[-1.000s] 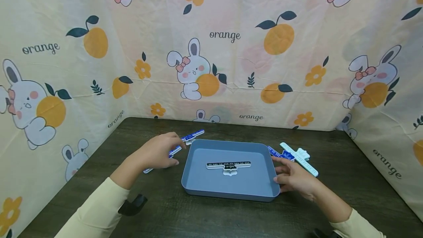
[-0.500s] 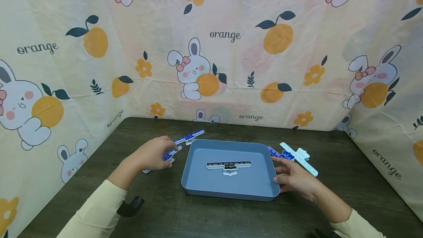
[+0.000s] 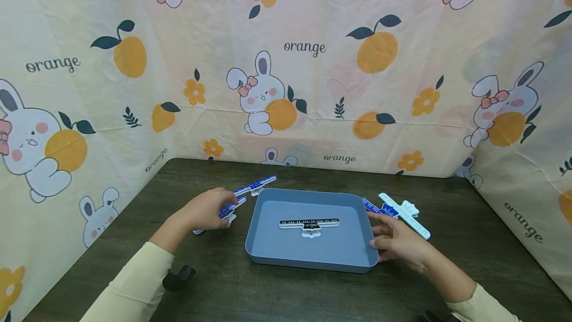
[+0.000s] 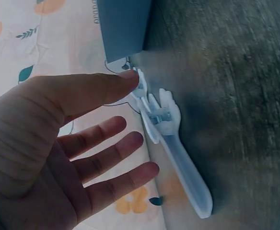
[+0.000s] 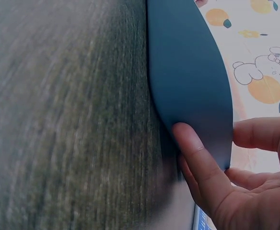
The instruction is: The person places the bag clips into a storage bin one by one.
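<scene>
In the head view my left hand (image 3: 207, 210) hovers over a blue-and-white ruler-shaped clip (image 3: 232, 206) left of the tray. The left wrist view shows its thumb stretched out and three fingers loosely spread, with the index finger hidden behind the thumb. The clip's pale bar and spring handle (image 4: 169, 115) lie just past the fingertips. My right hand (image 3: 397, 240) holds the right wall of the blue-grey tray (image 3: 308, 265). One digit meets the rim while another fingertip (image 5: 188, 136) presses the outer wall. Inside the tray lies a black-and-white keyboard-patterned clip (image 3: 310, 224).
Another blue-and-white clip (image 3: 256, 184) lies behind the left hand, close to the tray's back left corner. Right of the tray, a blue clip (image 3: 382, 207) and a mint-green clip (image 3: 404, 215) lie together. A printed curtain (image 3: 321, 88) stands behind the dark table (image 3: 250, 292).
My left hand has drawn slightly left and down, uncovering more of the blue-and-white clip beneath it. The right hand and tray have stayed in place.
</scene>
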`<move>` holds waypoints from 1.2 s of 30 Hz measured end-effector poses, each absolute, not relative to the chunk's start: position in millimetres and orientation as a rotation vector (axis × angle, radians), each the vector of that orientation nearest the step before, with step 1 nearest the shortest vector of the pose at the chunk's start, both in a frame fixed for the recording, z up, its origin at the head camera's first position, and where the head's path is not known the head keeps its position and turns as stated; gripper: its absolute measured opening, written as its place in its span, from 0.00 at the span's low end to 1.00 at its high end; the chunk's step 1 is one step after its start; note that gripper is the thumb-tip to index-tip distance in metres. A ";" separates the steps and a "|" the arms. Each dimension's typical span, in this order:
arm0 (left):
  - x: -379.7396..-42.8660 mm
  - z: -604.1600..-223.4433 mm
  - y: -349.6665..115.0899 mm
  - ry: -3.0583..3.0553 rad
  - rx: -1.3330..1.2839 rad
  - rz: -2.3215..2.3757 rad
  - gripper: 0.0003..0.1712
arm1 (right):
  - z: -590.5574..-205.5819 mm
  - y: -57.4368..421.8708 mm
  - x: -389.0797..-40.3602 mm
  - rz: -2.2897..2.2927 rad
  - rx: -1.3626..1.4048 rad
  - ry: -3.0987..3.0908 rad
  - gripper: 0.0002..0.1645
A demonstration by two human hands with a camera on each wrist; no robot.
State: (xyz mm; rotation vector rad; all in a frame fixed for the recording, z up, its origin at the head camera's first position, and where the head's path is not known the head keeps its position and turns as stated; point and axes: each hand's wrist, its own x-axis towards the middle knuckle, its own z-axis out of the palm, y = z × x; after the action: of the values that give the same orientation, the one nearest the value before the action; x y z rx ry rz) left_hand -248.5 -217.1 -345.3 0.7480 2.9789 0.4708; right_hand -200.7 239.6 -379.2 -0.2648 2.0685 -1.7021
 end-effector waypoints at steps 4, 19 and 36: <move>-252.7 -350.8 -217.7 2.951 0.725 0.439 0.27 | -379.7 239.7 -200.5 -1.707 -0.270 2.066 0.48; -260.3 -362.5 -213.7 2.921 0.635 0.165 0.27 | -379.7 239.0 -199.2 -1.728 -0.295 2.041 0.48; -262.2 -357.8 -212.9 2.867 0.717 0.198 0.17 | -378.9 239.7 -199.9 -1.731 -0.296 2.036 0.48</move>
State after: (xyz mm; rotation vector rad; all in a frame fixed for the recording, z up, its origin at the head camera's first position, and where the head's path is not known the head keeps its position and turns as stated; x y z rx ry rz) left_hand -262.2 -212.9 -357.8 0.7172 2.8669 0.1981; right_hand -199.9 239.7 -378.9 -0.2959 2.0360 -1.7314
